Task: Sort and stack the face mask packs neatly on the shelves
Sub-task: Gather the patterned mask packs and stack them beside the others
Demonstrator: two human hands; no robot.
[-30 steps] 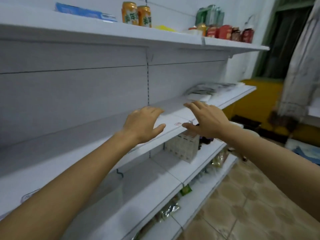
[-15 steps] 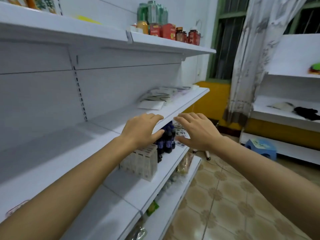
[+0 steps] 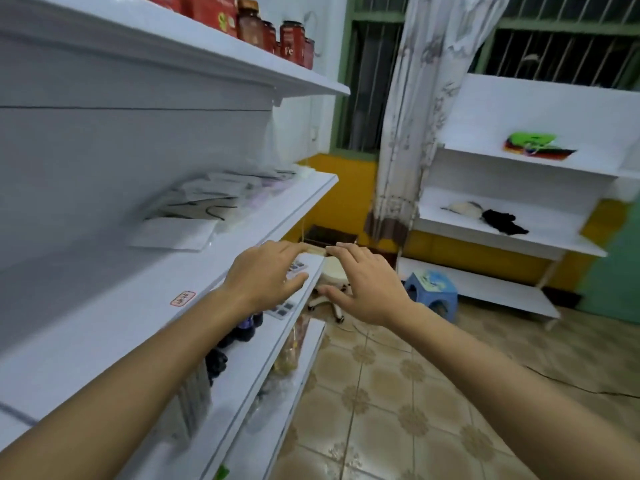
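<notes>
A loose pile of clear face mask packs (image 3: pixel 207 202) lies on the white middle shelf (image 3: pixel 114 317), toward its far end; a flat white pack (image 3: pixel 176 233) sits nearest me. My left hand (image 3: pixel 266 275) hovers palm down at the shelf's front edge, fingers straight, holding nothing. Beside it, my right hand (image 3: pixel 367 285) is out over the aisle with fingers spread and thumb out, also empty. Both hands are short of the packs.
Red jars and boxes (image 3: pixel 277 36) stand on the top shelf. Dark bottles (image 3: pixel 242 330) and boxed goods fill the lower shelf. A blue stool (image 3: pixel 431 289) and a white wheeled stool (image 3: pixel 329 282) stand on the tiled floor. Another white shelf unit (image 3: pixel 519 233) lines the far wall.
My view has swung right along the shelving and moved closer to the mask packs. Both hands stay open and stretched forward, side by side.
</notes>
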